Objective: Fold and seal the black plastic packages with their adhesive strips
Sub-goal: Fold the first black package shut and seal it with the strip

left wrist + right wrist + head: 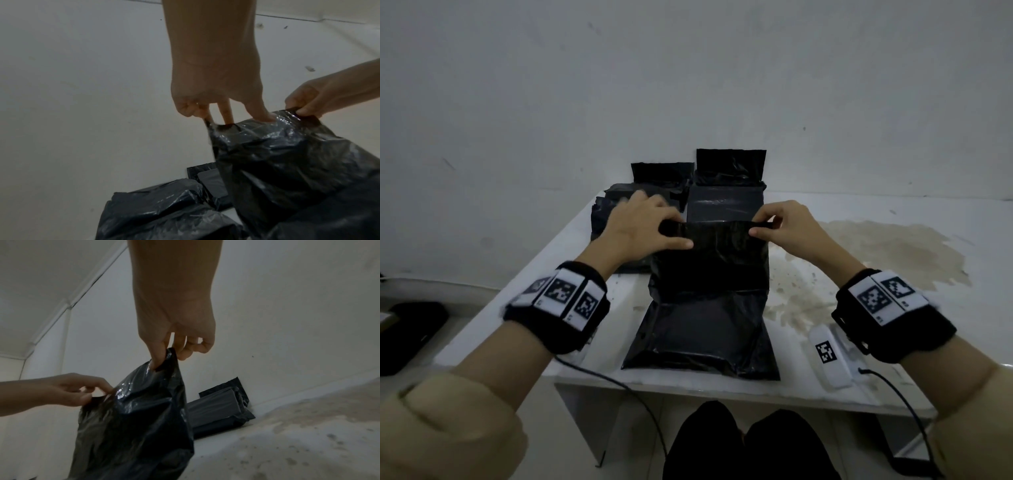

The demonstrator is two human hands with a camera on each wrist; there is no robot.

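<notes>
While your left hand (pixel 643 222) and right hand (pixel 784 224) pinch the flap corners of the crinkly black plastic mailer package (pixel 705 308) on the white table (pixel 859 342) — keep the edge taut, fold level, press the strip flat.

Head view looks down; wrist views look close along hands (pixel 722 226), sharing package (pixel 709 301).

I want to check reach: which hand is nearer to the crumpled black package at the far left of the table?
Left. The left hand pinches the front package directly in front of the crumpled package; the right hand pinches the opposite corner, farther away.
</notes>
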